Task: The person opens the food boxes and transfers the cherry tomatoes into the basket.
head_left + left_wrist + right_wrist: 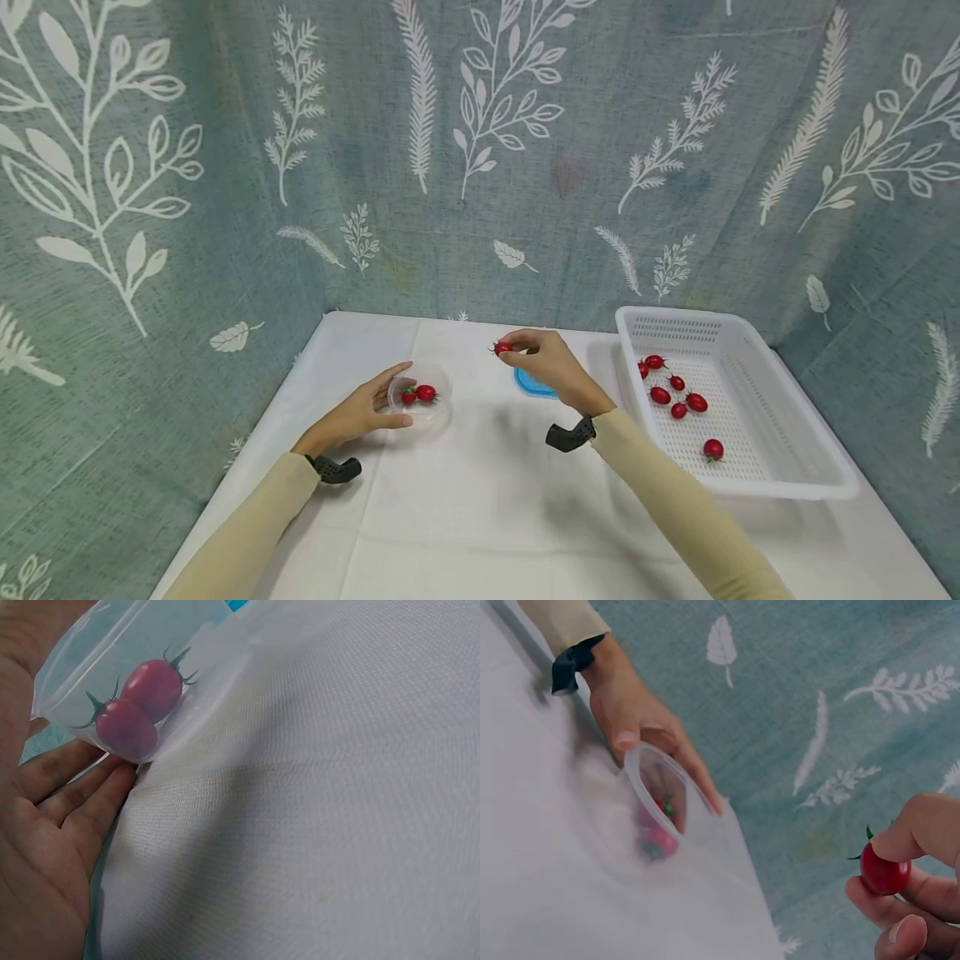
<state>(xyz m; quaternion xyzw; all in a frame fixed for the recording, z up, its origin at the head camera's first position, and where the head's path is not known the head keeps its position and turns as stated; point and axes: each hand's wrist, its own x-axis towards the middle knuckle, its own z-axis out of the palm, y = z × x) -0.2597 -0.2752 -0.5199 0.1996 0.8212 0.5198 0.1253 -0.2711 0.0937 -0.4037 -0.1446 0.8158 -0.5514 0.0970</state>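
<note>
My left hand (369, 410) is around the side of a clear plastic tub (442, 410), with thumb and fingers on opposite sides of its wall. Two red cherry tomatoes (154, 688) with green stems lie inside, seen through the wall in the left wrist view. Between thumb and fingertips, my right hand (551, 364) pinches another cherry tomato (885, 868), raised above the table to the right of the tub. Its green stem sticks out past the thumb. Partly hidden beneath the right hand is a blue lid (531, 384).
A white perforated plastic basket (750, 400) stands on the right, holding several cherry tomatoes (697, 402). White cloth covers the table (450, 517). Behind and beside it hangs a blue-green curtain (450, 250) with white leaf patterns.
</note>
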